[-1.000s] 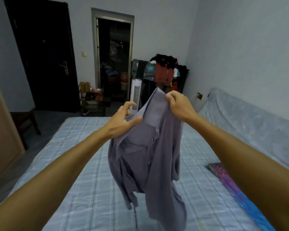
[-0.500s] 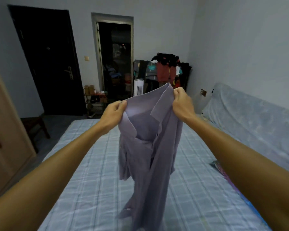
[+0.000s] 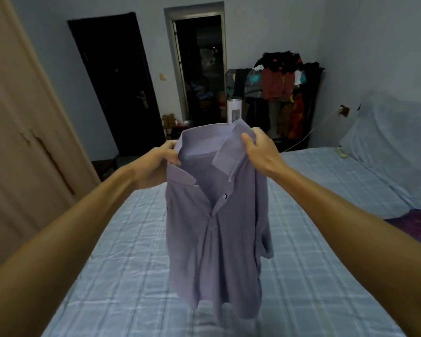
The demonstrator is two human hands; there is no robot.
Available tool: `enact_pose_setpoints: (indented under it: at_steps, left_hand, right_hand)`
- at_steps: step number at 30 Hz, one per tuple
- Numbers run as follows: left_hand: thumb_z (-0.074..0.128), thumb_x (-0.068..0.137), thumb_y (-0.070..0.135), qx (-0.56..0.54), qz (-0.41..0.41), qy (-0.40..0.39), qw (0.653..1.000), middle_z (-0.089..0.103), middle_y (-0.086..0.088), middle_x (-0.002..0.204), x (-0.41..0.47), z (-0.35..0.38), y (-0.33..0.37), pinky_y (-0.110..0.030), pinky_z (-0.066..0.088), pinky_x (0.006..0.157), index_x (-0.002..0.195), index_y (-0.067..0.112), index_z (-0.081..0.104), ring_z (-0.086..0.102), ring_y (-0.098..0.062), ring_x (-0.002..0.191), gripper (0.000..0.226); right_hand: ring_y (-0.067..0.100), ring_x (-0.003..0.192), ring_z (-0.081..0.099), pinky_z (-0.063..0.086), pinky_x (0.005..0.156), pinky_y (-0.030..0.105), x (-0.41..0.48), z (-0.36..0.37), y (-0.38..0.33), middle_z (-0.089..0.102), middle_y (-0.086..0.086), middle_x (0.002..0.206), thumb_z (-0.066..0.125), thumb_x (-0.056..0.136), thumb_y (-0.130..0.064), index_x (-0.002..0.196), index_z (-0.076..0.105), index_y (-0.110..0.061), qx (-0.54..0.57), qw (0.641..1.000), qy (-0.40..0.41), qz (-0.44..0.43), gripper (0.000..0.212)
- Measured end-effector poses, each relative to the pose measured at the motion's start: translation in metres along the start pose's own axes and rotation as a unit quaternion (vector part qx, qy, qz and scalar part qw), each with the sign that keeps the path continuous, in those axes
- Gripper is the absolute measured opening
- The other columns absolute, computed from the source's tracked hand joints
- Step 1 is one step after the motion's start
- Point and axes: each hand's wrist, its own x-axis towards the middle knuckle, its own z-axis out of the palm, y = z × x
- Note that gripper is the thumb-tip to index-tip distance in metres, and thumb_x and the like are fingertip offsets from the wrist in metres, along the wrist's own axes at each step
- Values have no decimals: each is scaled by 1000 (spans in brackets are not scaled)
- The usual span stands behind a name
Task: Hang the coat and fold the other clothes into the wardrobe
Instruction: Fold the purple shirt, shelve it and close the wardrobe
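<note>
Your left hand (image 3: pixel 156 159) and right hand (image 3: pixel 260 152) each pinch the purple polo shirt (image 3: pixel 216 227) at its collar; it hangs above the checked bed (image 3: pixel 131 263).

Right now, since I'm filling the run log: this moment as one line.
phase: holding up shirt | left hand: grips collar | right hand: grips collar | shirt: unfolded, hangs over bed

A wide bed (image 3: pixel 131 239) under a pale blue checked cotton sheet, creased in places, ran from the near edge of the scene to the far middle. Along its right side lay a long, rumpled blue-grey fabric mound (image 3: pixel 387 142), with a dark purple patterned cloth (image 3: pixel 416 222) on the sheet nearer, at the right edge.
</note>
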Motion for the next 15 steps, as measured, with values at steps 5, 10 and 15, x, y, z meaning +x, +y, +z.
enact_pose_setpoints:
  at_steps: [5, 10, 15]
  left_hand:
    - [91, 48, 26, -8, 2, -127, 992, 49, -5, 139, -33, 9, -8, -44, 51, 89, 138, 27, 37, 54, -29, 121, 105]
    - [62, 70, -20, 76, 33, -246, 966, 38, -3, 148, -74, 15, -3, -48, 42, 101, 146, 34, 21, 44, -27, 131, 102]
    - [57, 88, -5, 176, 57, -43, 982, 67, -2, 110, -107, 16, -11, -34, 53, 91, 113, 12, 60, 65, -16, 102, 30]
  right_hand:
    - [8, 61, 43, 36, 58, 29, -21, -3, -16, 47, -6, 72, 35, 102, -27, 89, 49, -11, 75, 995, 53, 35, 25]
    - [11, 67, 49, 39, 63, 32, -44, -21, -48, 57, 5, 79, 40, 100, -31, 95, 57, -8, 94, 992, 85, 7, 29]
    - [4, 62, 48, 38, 60, 31, -91, -26, -78, 55, -8, 71, 39, 100, -35, 92, 58, -20, 11, 988, 148, -37, 26]
